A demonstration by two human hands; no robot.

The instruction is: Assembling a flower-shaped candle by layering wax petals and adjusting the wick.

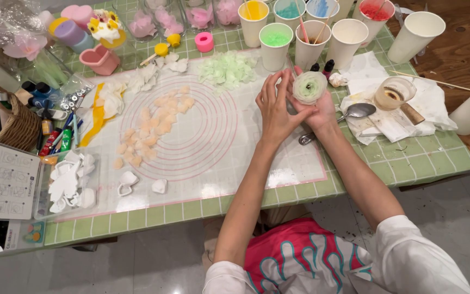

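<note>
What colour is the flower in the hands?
The flower is white with pale green edges, seen in the head view.

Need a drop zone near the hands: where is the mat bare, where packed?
Bare: the mat between the peach petals and the left hand, and its near strip below the rings. Crowded: the paper cups along the far edge, the wicker basket on the left, and the spoon and stained towels by the right hand.

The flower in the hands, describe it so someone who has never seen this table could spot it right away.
Start at the translucent mat with pink rings covering the green tiled table. At its upper right corner, below the row of paper cups, the left hand and right hand meet around a round layered flower. It is pale green and white, and unlike the loose green petals nearby, it is one assembled bloom.
</note>
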